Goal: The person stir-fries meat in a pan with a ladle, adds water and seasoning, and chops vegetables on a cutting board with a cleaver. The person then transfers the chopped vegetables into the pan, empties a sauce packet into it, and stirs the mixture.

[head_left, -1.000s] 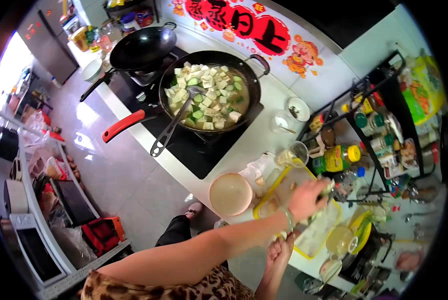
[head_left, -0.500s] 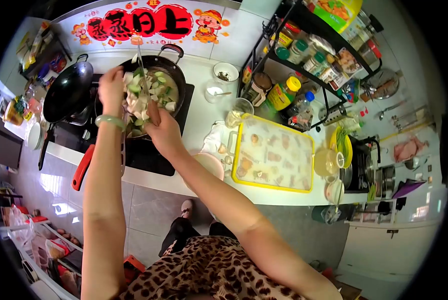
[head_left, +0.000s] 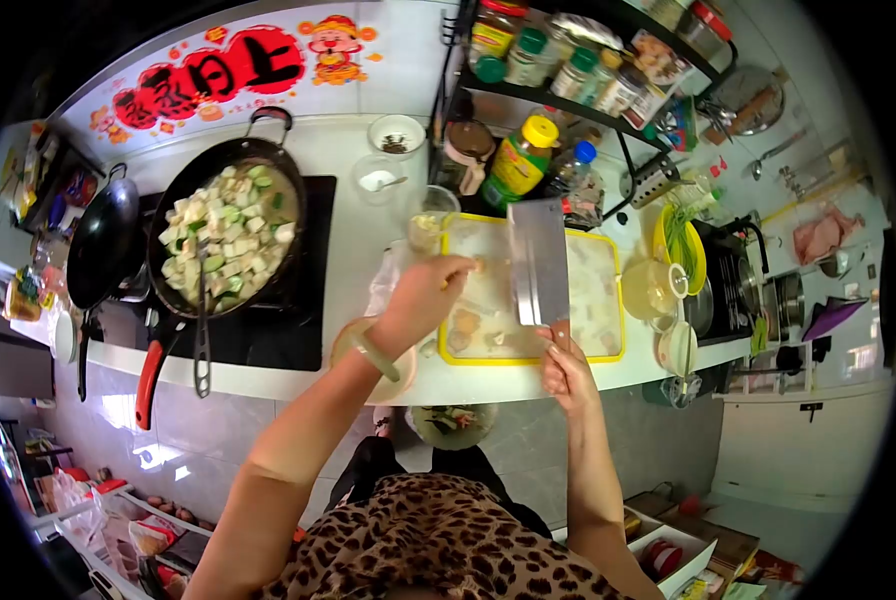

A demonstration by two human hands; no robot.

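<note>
- One right hand [head_left: 565, 376] is closed around the wooden handle of a cleaver [head_left: 540, 262], its broad blade pointing away over the cutting board [head_left: 488, 361].
- The left hand [head_left: 442, 284] is above the board's left part, fingers drawn together; whether they pinch anything, I cannot tell.
- Just left of the board, a pinkish bowl [head_left: 405, 382] sits on the white counter [head_left: 355, 225], partly hidden by the left forearm.
- Well to the left, a dark pan [head_left: 290, 185] with a red handle rests on the black cooktop [head_left: 313, 270], holding white cubes and green slices [head_left: 233, 240]; a slotted utensil [head_left: 202, 345] leans in it.
- Left of that pan is an empty black wok [head_left: 101, 245].
- Right of the board, a yellow colander [head_left: 702, 262] holds green stalks [head_left: 676, 238].
- Beyond the board stand a yellow-capped bottle [head_left: 520, 165] and a black rack [head_left: 568, 108] of jars.
- Red lettering [head_left: 218, 75] decorates the far wall.
</note>
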